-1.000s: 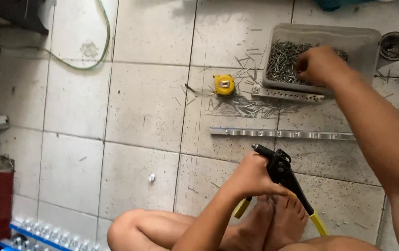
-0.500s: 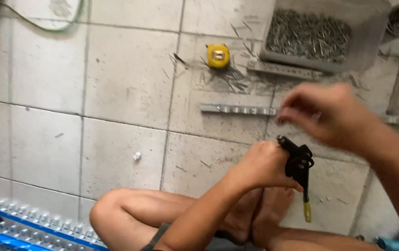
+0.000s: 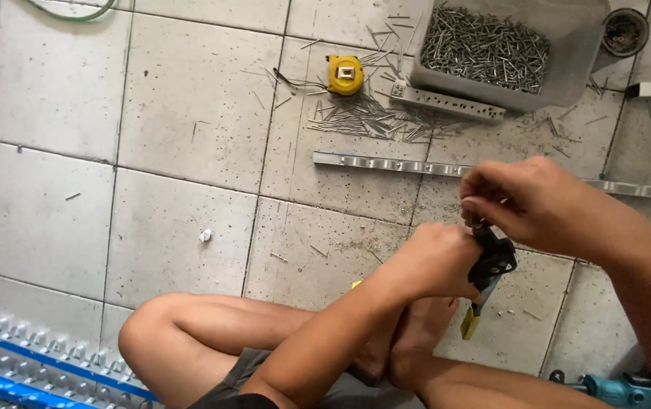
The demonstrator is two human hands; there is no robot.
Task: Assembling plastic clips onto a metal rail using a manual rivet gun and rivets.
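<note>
You're sitting cross-legged on a pale tiled floor (image 3: 181,113), speckled and gritty with dark grout lines. At the far left bottom corner there's a blue rack with rows of shiny metal bits (image 3: 30,363), and a green hose (image 3: 75,7) curls in at the top edge. A small white scrap (image 3: 206,235) lies alone on one tile.

Moving toward the middle, a yellow tape measure (image 3: 345,74) sits beside a scatter of loose rivet pins (image 3: 371,121), and a long perforated metal strip (image 3: 386,163) runs across the floor just below them.

Your left hand (image 3: 435,261) has its grip closed around the black rivet gun (image 3: 492,265), which sits over your bare feet, its yellow-tipped handle pointing down. Your right hand (image 3: 526,204) is just above it, fingers pinched at the gun's nose; something small may be in that grip, but I can't tell.

Up top right, a grey plastic tub of rivets (image 3: 507,45) rests by a short holed bracket (image 3: 447,102), with a round dark lid (image 3: 625,30) beyond. A teal power tool (image 3: 617,388) peeks in bottom right.
</note>
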